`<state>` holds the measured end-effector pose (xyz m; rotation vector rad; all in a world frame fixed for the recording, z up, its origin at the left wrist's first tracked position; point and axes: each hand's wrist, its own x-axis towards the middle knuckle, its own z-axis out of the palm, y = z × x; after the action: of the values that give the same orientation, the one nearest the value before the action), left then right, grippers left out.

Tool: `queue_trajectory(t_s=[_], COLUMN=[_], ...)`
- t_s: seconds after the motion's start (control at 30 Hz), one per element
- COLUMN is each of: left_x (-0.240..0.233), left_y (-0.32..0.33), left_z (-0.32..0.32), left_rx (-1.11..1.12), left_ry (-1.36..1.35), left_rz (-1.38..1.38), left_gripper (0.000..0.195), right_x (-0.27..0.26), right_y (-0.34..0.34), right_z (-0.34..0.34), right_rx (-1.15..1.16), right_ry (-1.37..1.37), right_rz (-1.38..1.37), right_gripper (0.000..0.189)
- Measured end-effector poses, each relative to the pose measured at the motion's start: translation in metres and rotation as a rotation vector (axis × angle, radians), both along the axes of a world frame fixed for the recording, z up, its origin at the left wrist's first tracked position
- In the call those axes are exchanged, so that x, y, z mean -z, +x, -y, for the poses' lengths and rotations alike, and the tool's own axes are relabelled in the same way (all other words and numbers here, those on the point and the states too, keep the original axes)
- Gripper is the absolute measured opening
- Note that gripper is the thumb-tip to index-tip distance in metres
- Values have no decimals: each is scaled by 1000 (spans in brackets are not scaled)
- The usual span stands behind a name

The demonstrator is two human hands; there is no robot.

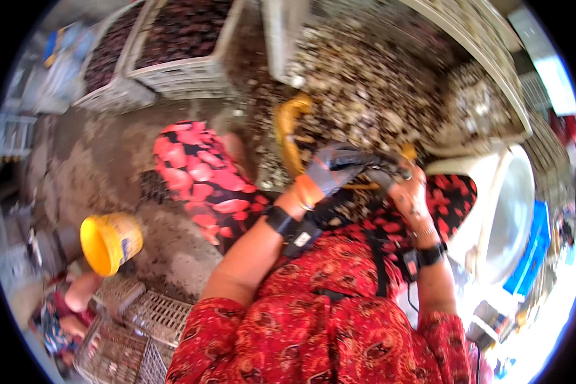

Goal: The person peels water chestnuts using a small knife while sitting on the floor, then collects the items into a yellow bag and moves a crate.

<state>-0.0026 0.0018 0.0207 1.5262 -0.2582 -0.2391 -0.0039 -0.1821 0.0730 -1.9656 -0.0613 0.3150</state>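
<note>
My left hand (335, 169), in a grey glove with an orange cuff, has its fingers bent and meets my right hand (409, 188) above my lap. My right hand is mostly bare, with grey covering on some fingers. Its fingers close on a small dark object (390, 165), too blurred to name. Whether my left fingers also grip it is hidden. Just below and beyond the hands lies a yellow plastic container's rim (288, 137), with shells around it. A large heap of pale and brown shells (365, 91) spreads beyond.
White plastic crates (182, 77) full of dark shellfish stand at upper left. A pale tub wall (504, 91) bounds the heap at right, near a white basin (509, 206). On the left are a yellow bucket (110, 242), slatted crates (158, 314) and another person (65, 321).
</note>
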Motion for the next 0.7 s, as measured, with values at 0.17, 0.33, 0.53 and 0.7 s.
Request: queue_trajectory(t_s=[0.17,0.33,0.53,0.7], left_x=[7,21,9,11], left_y=[7,4,1,1], left_z=[-10,-2,9,5], left_rx=[-137,-208,-282,-223], left_ry=[27,193,259,239], left_rz=[-40,149,362,154], left_gripper=[25,20,21,22], right_x=[-7,-9,4,10], right_y=[-2,-7,6,8], right_z=[18,9,13,8], right_rx=[106,146,278,131], right_ry=[339,336,481,-261], right_rz=[-171,-166,-65,306], right_gripper=[33,37,34,39])
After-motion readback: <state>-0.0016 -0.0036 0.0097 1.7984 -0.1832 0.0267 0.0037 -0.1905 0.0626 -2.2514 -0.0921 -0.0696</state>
